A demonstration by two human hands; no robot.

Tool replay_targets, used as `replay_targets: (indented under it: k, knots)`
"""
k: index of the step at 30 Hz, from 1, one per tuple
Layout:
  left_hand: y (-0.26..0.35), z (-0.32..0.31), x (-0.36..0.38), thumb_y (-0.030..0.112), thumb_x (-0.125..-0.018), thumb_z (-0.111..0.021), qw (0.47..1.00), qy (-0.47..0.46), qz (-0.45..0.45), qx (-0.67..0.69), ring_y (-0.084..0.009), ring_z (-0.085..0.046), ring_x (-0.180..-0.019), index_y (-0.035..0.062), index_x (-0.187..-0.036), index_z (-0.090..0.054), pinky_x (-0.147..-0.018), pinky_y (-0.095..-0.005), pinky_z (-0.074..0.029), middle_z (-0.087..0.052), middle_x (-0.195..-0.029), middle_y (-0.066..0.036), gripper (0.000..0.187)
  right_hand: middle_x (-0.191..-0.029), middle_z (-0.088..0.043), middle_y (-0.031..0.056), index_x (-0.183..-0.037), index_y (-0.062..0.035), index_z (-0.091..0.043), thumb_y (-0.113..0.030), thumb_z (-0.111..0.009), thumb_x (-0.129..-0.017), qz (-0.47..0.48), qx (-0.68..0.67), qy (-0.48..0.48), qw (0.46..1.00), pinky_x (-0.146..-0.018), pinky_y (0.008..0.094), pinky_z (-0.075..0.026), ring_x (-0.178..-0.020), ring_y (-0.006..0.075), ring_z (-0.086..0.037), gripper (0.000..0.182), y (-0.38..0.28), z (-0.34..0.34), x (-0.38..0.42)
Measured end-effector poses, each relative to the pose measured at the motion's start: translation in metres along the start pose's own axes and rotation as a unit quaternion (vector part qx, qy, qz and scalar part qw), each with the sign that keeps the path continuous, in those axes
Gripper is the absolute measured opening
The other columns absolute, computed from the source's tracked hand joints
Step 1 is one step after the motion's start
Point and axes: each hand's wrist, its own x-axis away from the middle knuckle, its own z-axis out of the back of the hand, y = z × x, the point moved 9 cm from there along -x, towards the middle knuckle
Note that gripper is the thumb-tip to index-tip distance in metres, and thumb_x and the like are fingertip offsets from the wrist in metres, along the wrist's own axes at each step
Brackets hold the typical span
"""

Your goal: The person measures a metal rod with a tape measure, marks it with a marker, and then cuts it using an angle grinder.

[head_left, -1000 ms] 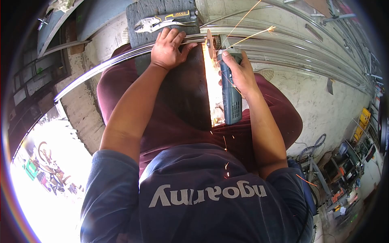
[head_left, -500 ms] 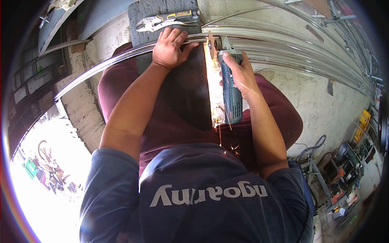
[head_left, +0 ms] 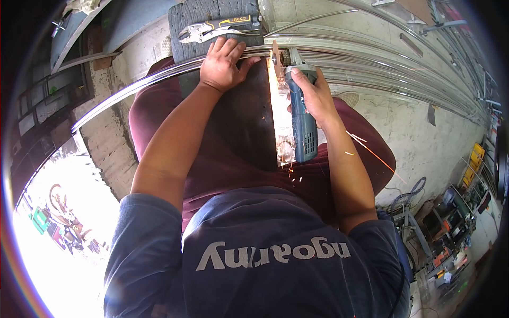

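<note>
My left hand is closed over a bundle of shiny metal rods, pressing them on a dark wooden block. In my right hand is a blue-green angle grinder, held upright along its body. Its thin cutting disc meets the rods just past the block's right edge, a short way from my left thumb. Bright sparks stream down between the grinder and the block. Locking pliers with a black and yellow handle lie on the block beyond my left fingers.
More long metal rods stretch over the concrete floor to the right. My legs are on both sides of the block. Assorted tools and a yellow item sit at the lower right. A bright doorway area lies at the lower left.
The sparks have a different pattern, with some now flying right past my right forearm. Both hands, the grinder and the rods stay almost in place.
</note>
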Motion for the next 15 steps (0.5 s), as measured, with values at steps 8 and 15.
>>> replay_targets:
  k: [8, 15]
  knots:
    - [-0.0051, -0.0061, 0.004, 0.047, -0.092, -0.087, 1.0, -0.021, 0.019, -0.011, -0.0335, -0.068, -0.108, 0.0046, -0.113, -0.081, -0.094, -0.0472, -0.057, -0.073, -0.113, -0.01, 0.048, -0.092, -0.065, 0.0103, -0.136, -0.0034, -0.05, -0.048, -0.083, -0.103, 0.005, -0.005, -0.003, 1.0, -0.053, 0.0387, -0.062, -0.07, 0.0189, -0.07, 0.064, -0.0008, -0.0016, -0.0011]
    - [-0.0036, -0.0035, 0.0025, 0.047, -0.092, -0.087, 1.0, -0.018, 0.016, -0.012, -0.0334, -0.068, -0.108, 0.0046, -0.112, -0.082, -0.094, -0.0474, -0.058, -0.073, -0.112, -0.01, 0.047, -0.091, -0.066, 0.0101, -0.134, -0.0034, -0.051, -0.048, -0.083, -0.103, -0.001, 0.013, 0.019, 1.0, -0.053, 0.0379, -0.063, -0.068, 0.0184, -0.069, 0.063, -0.0039, -0.0005, -0.001]
